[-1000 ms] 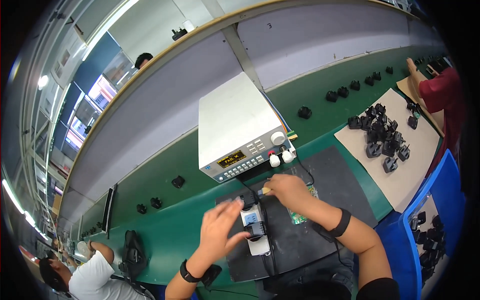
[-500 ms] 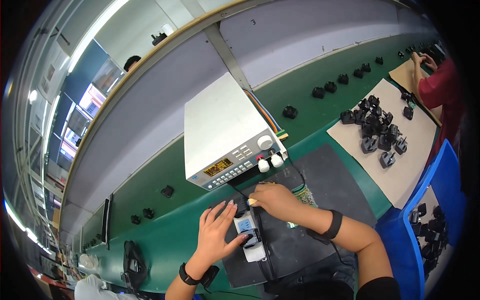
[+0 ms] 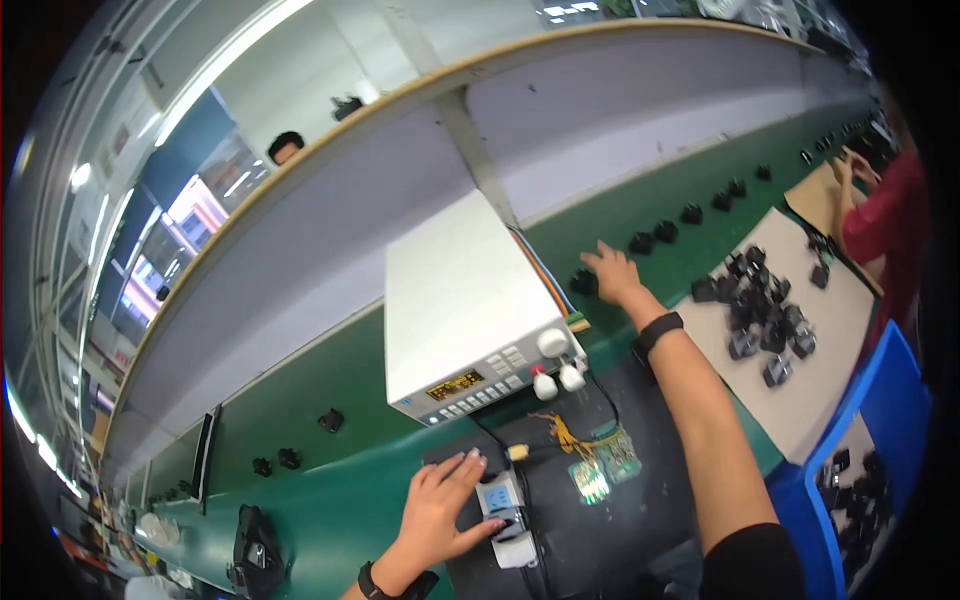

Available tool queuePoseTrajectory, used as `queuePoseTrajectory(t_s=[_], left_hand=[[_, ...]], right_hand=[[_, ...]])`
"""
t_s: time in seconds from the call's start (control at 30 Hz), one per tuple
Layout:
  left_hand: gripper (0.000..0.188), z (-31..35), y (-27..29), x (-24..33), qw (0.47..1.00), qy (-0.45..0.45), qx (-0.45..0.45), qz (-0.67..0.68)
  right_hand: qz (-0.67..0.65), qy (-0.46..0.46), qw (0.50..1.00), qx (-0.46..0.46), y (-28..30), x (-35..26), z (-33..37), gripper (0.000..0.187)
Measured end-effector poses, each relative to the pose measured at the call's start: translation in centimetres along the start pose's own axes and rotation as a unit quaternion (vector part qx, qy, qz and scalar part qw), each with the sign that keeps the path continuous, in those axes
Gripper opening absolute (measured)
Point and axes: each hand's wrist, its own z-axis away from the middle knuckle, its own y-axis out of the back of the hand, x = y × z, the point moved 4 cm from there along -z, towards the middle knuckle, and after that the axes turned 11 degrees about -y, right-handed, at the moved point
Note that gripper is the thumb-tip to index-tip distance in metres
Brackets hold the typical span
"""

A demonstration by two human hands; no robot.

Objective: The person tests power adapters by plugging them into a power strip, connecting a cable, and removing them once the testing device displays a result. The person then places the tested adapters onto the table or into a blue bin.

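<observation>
A small power strip (image 3: 512, 548) lies on the black mat, with a dark plug adapter (image 3: 508, 520) seated in it. My left hand (image 3: 438, 512) is spread beside the strip, its thumb at the adapter and its fingertips near the strip's far end. Just past that end lies a pale yellow connector (image 3: 517, 453) on a cable. On the green bench, right of the white bench instrument (image 3: 465, 290), my right hand (image 3: 614, 276) reaches out with its fingers apart. Its fingertips are next to a black plug adapter (image 3: 583, 283); whether they touch it, I cannot tell.
Green circuit boards (image 3: 592, 482) with yellow wires (image 3: 566, 438) lie on the mat (image 3: 610, 530). A cardboard sheet (image 3: 800, 400) to the right bears a pile of black adapters (image 3: 765, 315). A blue bin (image 3: 800, 530) stands nearer. A co-worker in a red sleeve (image 3: 885, 220) sits far right.
My right hand has left the yellow connector by the strip and stretched far right to the adapter behind. The left hand stays beside the strip. The whole view has shifted slightly.
</observation>
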Motion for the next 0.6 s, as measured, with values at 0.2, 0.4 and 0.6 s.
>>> queuePoseTrajectory(t_s=[0.2,0.4,0.6], left_hand=[[0.071,0.8,-0.2,-0.2,0.999,0.032,0.013,0.011],[0.071,1.3,-0.1,-0.6,0.999,0.021,0.031,0.009],[0.071,0.5,-0.4,-0.5,0.999,-0.006,0.049,-0.016]], right_hand=[[-0.005,0.029,0.952,-0.304,-7.2,-0.5,-2.8,0.064],[0.25,-0.046,0.945,-0.203,4.6,4.9,1.7,0.04],[0.326,-0.144,0.893,-0.274,9.9,11.8,7.4,0.035]])
